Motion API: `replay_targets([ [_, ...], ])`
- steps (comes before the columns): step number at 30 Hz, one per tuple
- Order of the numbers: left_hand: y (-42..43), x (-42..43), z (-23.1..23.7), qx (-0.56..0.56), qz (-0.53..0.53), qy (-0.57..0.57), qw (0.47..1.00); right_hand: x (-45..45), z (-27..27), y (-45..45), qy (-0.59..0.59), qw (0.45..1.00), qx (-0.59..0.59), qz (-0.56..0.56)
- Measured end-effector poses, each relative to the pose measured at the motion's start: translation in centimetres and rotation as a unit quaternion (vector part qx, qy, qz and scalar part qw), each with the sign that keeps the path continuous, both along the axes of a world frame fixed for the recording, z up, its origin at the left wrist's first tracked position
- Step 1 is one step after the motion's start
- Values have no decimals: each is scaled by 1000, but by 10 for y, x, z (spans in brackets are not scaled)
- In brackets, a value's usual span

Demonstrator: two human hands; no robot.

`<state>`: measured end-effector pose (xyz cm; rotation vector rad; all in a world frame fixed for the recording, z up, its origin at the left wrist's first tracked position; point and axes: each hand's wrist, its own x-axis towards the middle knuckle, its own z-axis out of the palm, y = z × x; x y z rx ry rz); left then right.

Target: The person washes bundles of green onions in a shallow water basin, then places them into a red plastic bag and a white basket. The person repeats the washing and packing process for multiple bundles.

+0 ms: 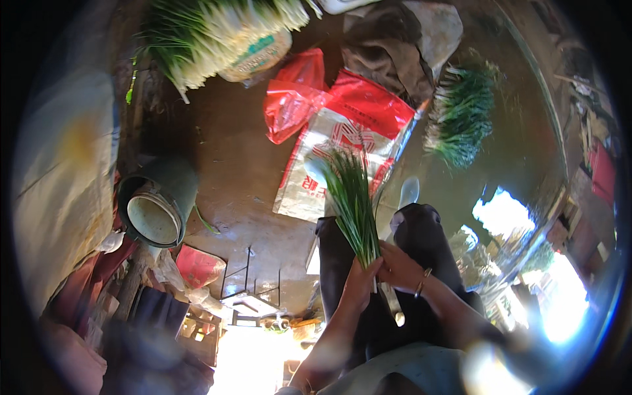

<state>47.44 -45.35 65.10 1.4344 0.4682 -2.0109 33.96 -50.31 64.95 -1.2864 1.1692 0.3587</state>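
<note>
A bunch of long green leafy stalks, probably chives or scallions [353,202], is held at its lower end between both hands above my lap. My left hand [362,281] grips it from the left side, thumb on the stalks. My right hand [401,266], with a bracelet at the wrist, closes around the same end from the right. The leaf tips fan out away from me, over a white and red woven sack [340,143] on the floor. Pale stalk ends poke out below the hands. My fingers partly hide the gripped part.
A pile of loose green stalks [464,113] lies on the floor at right. At upper left is a large heap of white-stemmed greens [217,39]. Nearby are a red plastic bag [296,98], a brown cloth [390,54] and a dark green bucket [168,197] lying tilted.
</note>
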Motion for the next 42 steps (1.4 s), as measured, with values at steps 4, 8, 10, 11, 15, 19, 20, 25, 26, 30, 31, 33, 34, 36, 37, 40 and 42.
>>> replay_targets([
  [4, 0, -27, -35, -26, 0, 32, 999, -34, -16, 0, -35, 982, 135, -132],
  [8, 3, -74, -69, -40, 9, 0, 999, -82, -38, 21, -72, 938, 138, -310],
  [10, 6, -98, -81, -25, 13, -21, 999, -113, -56, 34, -66, 905, 152, -392],
  [11, 9, -112, -85, -40, 28, -32, 998, -131, -63, 41, -46, 881, 177, -436],
  [15, 19, -173, -94, 5, -130, -121, 984, -197, -73, 68, -71, 828, 195, -522],
  [19, 51, -245, -82, -35, -312, -191, 930, -243, -94, 85, -168, 777, 262, -547],
  [20, 59, -259, -81, -46, -392, -214, 894, -248, -102, 89, -151, 765, 245, -576],
  [25, 85, -301, -86, -167, -599, -310, 720, -263, -122, 96, -92, 734, 240, -628],
  [26, 89, -304, -84, -169, -602, -294, 723, -264, -124, 93, -96, 707, 245, -656],
  [30, 93, -304, -78, -197, -596, -300, 718, -260, -136, 65, -146, 677, 244, -679],
  [31, 89, -301, -78, -198, -573, -327, 725, -255, -142, 53, -132, 713, 253, -641],
  [33, 75, -289, -85, -163, -568, -323, 739, -239, -153, 32, -107, 777, 242, -571],
  [34, 65, -279, -89, -187, -554, -312, 749, -229, -161, 22, -109, 804, 200, -549],
  [36, 41, -252, -102, -245, -517, -307, 760, -210, -182, -8, -138, 869, 98, -466],
  [37, 29, -237, -110, -255, -492, -325, 767, -200, -195, -24, -162, 890, 53, -422],
  [40, -4, -187, -133, -264, -433, -383, 772, -162, -256, -75, -68, 930, -215, -289],
  [42, -13, -159, -151, -238, -427, -404, 773, -146, -309, -108, -8, 935, -273, -227],
])
